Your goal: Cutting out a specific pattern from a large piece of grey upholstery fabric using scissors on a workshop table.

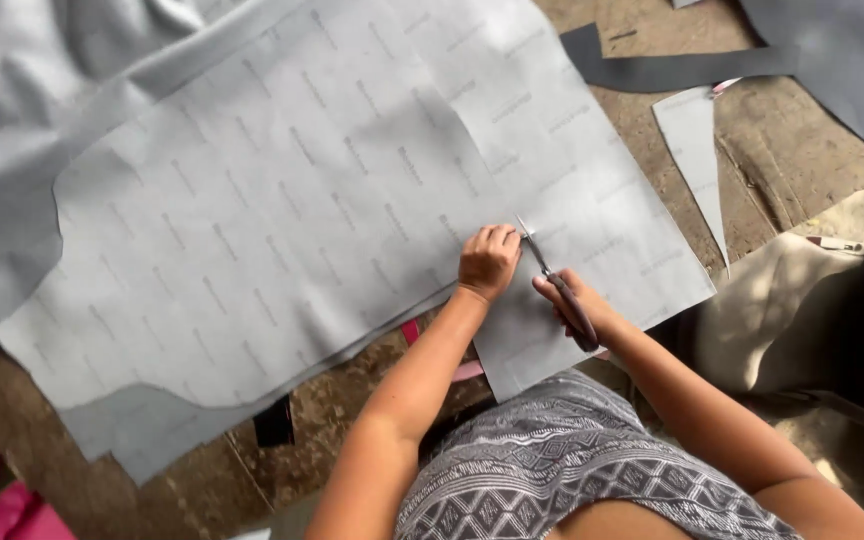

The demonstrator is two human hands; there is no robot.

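Observation:
A large grey sheet (282, 200) printed with faint repeated marks lies spread over the floor. My left hand (487, 262) presses down on the sheet with its fingers curled, just left of a cut line. My right hand (577, 305) grips a pair of scissors (552, 280) with dark handles. The blades point up and away from me into the sheet, right beside my left hand's knuckles. The strip of sheet to the right of the cut (592, 250) lies flat.
Plain grey fabric (12, 120) lies under the sheet at left. A dark grey strip (672, 68) and a pointed grey offcut (697, 150) rest on the brown floor at upper right. Pink items (12, 505) sit at bottom left. A pale cloth (782, 300) lies at right.

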